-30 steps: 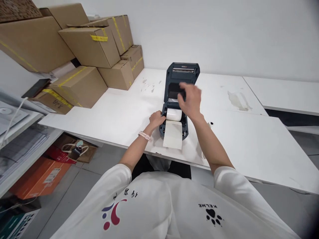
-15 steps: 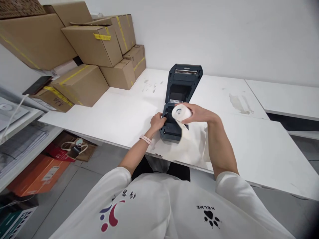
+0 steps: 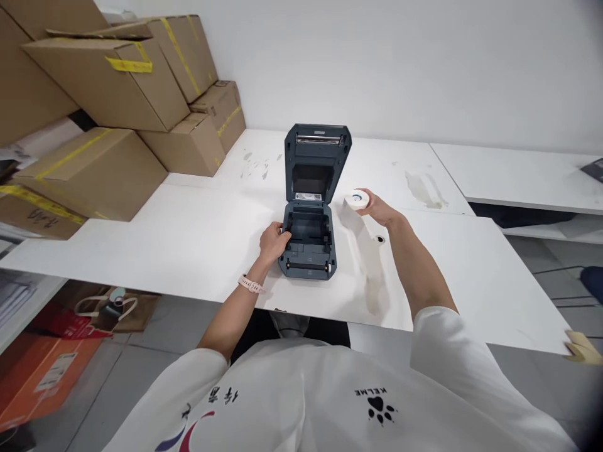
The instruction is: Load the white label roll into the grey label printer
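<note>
A dark label printer [image 3: 307,273] stands on the white table in front of me with its lid [image 3: 315,163] raised. Its inner bay is bare, and a thin roller [image 3: 306,267] crosses the front. My left hand [image 3: 273,243] grips the printer's left side, thumb over the inner edge. To the printer's right, my right hand [image 3: 378,208] holds a roll of white labels [image 3: 357,199], fingers wrapped round its right side. From the roll a loose paper strip [image 3: 370,260] trails across the tabletop towards me.
Taped cardboard boxes [image 3: 113,78] are stacked at the left of the white table [image 3: 202,245]. A small dark round hole [image 3: 380,239] shows beside the paper strip. Below the table's left end sit an orange box [image 3: 47,376] and a bag [image 3: 110,307].
My right hand has carried the label roll from above the printer to its right side, uncovering the bay. My left hand stays on the printer's left side. The view has shifted right.
</note>
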### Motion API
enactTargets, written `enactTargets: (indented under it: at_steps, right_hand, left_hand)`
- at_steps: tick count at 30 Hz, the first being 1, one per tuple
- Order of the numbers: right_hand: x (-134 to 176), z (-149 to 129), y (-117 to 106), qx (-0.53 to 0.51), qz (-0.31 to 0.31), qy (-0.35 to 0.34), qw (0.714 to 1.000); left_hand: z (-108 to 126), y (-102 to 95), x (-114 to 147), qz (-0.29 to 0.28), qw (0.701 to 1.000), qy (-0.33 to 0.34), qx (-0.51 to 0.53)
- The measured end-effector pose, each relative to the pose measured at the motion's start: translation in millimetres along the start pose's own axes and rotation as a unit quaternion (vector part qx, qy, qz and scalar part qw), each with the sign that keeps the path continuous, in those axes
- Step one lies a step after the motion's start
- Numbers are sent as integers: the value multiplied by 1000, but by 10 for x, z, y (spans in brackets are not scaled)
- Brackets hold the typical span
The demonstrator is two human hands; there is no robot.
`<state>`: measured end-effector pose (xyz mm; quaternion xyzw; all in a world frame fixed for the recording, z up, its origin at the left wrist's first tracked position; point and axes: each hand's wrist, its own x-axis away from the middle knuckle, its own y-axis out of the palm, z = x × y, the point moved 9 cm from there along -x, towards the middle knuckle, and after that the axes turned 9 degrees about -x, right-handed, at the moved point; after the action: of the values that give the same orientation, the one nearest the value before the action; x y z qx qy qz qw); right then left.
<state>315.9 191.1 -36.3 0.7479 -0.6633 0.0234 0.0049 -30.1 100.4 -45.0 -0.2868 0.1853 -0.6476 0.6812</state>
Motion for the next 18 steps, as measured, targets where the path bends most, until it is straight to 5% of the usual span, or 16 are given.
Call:
enactTargets:
  at_steps: [4, 10, 15, 18]
  right_hand:
    - [110, 215, -60, -18, -9, 21, 1000]
    - [1013, 302, -512, -81, 7, -11, 997]
    - [1431, 303, -143, 80, -110, 57, 989]
    - [1425, -80, 232, 141, -153, 27, 978]
  left_hand:
    - [-41, 50, -17, -7, 998, 4, 55]
    - [-67, 106, -17, -17, 993, -4, 117]
    - [-67, 112, 11, -7, 988, -15, 152]
    - [-57, 101, 45, -4, 987, -28, 160]
